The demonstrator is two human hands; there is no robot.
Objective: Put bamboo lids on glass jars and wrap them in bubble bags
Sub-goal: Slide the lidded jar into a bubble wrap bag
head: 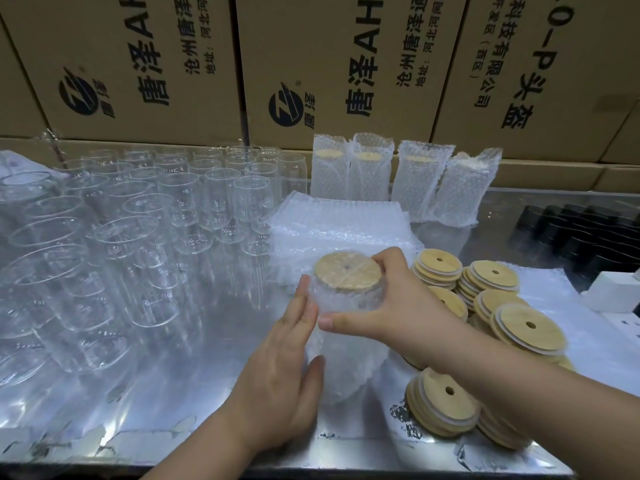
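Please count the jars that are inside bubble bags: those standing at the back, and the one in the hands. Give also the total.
Glass jars in clear bubble bags, standing at back: 4
Bamboo-lidded glass jar in bubble bag, held by left hand and right hand: 1
Total: 5

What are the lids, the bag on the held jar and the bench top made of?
Lids: pale matte wood, likely bamboo, with faint grain and a centre hole. The whitish ring beneath may be silicone.
Held bubble bag: translucent plastic film with rows of air cells.
Bench top: looks like sheet metal, with streaky mirror-like reflections; alloy unclear.
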